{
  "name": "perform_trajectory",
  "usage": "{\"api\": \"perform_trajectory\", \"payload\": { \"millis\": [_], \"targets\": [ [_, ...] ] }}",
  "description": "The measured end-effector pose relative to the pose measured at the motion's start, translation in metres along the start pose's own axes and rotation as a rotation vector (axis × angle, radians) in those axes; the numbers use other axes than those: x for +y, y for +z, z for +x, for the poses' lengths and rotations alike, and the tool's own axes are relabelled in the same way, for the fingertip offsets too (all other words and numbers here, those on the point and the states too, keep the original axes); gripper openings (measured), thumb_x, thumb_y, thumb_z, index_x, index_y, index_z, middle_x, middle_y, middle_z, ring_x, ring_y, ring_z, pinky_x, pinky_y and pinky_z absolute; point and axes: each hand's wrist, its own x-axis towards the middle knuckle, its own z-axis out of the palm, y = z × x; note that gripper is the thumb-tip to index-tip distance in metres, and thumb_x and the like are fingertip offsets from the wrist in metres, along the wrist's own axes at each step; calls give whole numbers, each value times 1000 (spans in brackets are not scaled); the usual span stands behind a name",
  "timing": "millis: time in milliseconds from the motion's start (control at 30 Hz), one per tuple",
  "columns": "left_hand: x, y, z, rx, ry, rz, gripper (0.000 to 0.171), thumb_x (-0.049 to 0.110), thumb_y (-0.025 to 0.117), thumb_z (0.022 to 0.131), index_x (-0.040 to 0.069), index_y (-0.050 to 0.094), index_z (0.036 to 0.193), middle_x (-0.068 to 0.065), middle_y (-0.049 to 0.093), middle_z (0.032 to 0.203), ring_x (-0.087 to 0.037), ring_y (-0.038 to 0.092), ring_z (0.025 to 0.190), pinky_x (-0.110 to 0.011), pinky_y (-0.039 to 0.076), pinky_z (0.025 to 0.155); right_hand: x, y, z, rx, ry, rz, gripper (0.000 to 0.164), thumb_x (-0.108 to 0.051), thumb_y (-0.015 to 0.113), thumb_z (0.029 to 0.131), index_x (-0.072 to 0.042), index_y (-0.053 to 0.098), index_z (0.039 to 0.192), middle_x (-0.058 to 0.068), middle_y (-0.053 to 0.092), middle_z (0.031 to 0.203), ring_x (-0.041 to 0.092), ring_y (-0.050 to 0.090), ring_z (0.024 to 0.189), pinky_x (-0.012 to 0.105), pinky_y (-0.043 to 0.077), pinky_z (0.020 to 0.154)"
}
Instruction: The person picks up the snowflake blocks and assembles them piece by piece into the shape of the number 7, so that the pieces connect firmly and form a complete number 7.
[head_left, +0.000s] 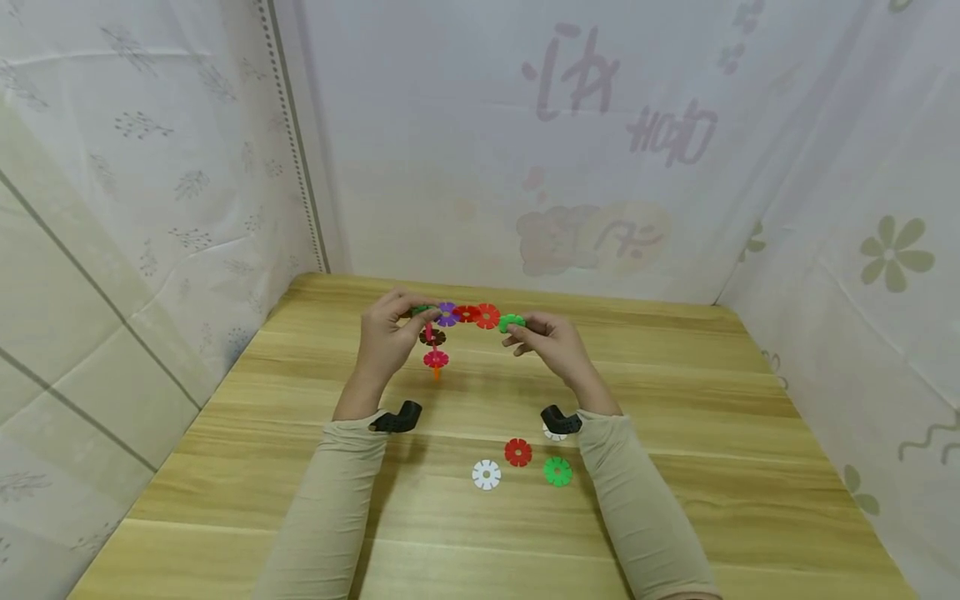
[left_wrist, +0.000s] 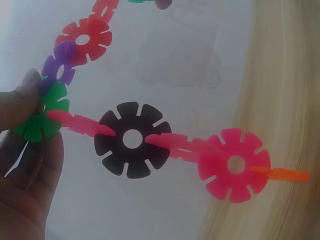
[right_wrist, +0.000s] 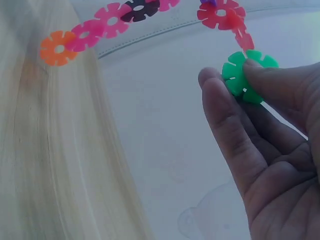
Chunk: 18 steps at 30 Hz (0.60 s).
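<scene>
My left hand [head_left: 387,337] pinches a green notched plastic disc [left_wrist: 54,107] between thumb and fingers. That disc belongs to a chain of interlocked flower-shaped discs held above the table. On one side of it come a purple disc [head_left: 447,314] and two red discs [head_left: 487,316]. From the other side hang pink, dark brown [left_wrist: 133,161] and more pink [left_wrist: 235,192] discs, ending in an orange disc [right_wrist: 58,48]. My right hand [head_left: 557,343] pinches another green disc [right_wrist: 235,75] close to the red end; whether the two are joined I cannot tell.
Loose discs lie on the wooden table [head_left: 247,467] nearer me: a white one [head_left: 486,485], a red one [head_left: 518,464], a green one [head_left: 557,483], and another white one [head_left: 555,436] partly behind the right wrist mount. Printed cloth [head_left: 450,167] hangs behind and at both sides.
</scene>
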Motion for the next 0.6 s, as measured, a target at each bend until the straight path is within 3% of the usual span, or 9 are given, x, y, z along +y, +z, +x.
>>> {"api": "perform_trajectory", "payload": {
  "millis": [133, 300, 467, 600],
  "targets": [
    [1, -2, -1, -71, -41, 32, 7, 9, 76, 89, 9, 78, 96, -1, 66, 91, -14, 64, 79, -24, 55, 76, -6, 3, -2, 42, -27, -85, 19, -18, 68, 98, -3, 74, 108, 10, 75, 100, 33, 72, 90, 52, 59, 79],
    [7, -7, 0, -190, -62, 102, 10, 7, 71, 94, 11, 75, 103, 3, 65, 100, -12, 60, 84, -29, 53, 75, -15, 7, -5, 68, -101, -226, 17, -17, 68, 98, -3, 74, 105, 12, 75, 93, 23, 73, 81, 36, 61, 74],
    [15, -3, 3, -286, -18, 106, 18, 1, 66, 96, 10, 77, 109, -1, 65, 99, -16, 57, 83, -32, 48, 68, -20, 11, -5, 73, -140, -236, 15, -15, 69, 97, -3, 75, 104, 14, 75, 92, 32, 73, 82, 35, 61, 72],
    [17, 4, 2, -359, -88, 123, 19, 7, 65, 98, 9, 76, 113, -1, 66, 100, -16, 57, 81, -31, 49, 66, -15, 19, -2, 38, -167, -228, 13, -10, 68, 97, 0, 75, 101, 14, 75, 90, 34, 74, 78, 40, 61, 71]
  ]
}}
